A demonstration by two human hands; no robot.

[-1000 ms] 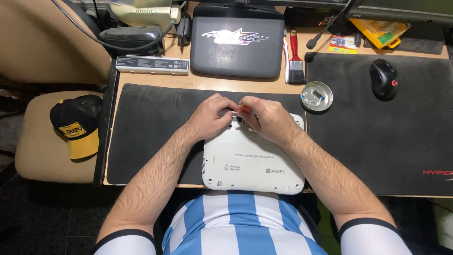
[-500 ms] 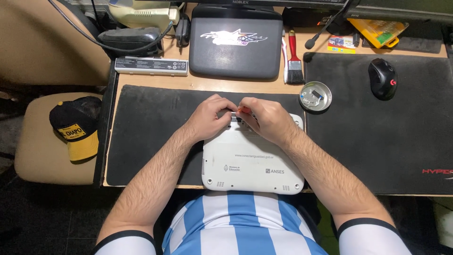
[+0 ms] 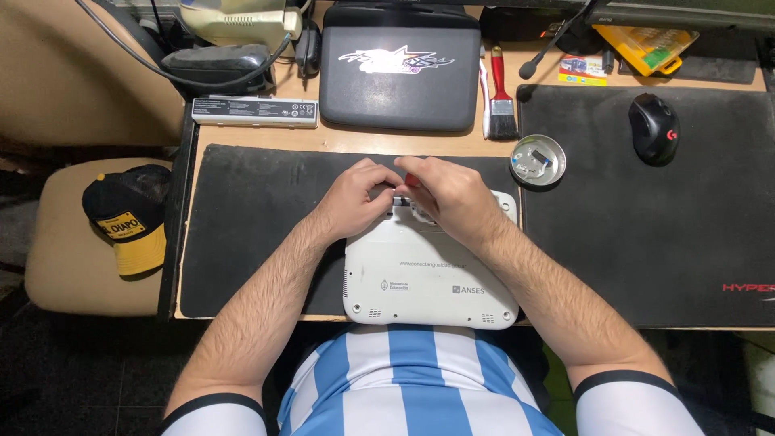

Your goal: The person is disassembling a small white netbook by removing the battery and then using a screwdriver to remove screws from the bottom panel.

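Observation:
A small white laptop (image 3: 428,278) lies upside down on a black desk mat (image 3: 258,218), its near edge at my belly. Both hands meet at the laptop's far edge. My left hand (image 3: 359,198) curls its fingers onto that edge and presses there. My right hand (image 3: 448,194) pinches a small red-handled tool (image 3: 412,181), whose tip is hidden under my fingers. The far left corner of the laptop is covered by my hands.
A round metal dish (image 3: 538,161) with small parts sits right of my hands. Behind are a dark closed laptop (image 3: 400,69), a red-handled brush (image 3: 502,105) and a long white battery (image 3: 254,111). A black mouse (image 3: 654,127) rests on the right mat (image 3: 646,242). A cap (image 3: 125,218) lies on a stool.

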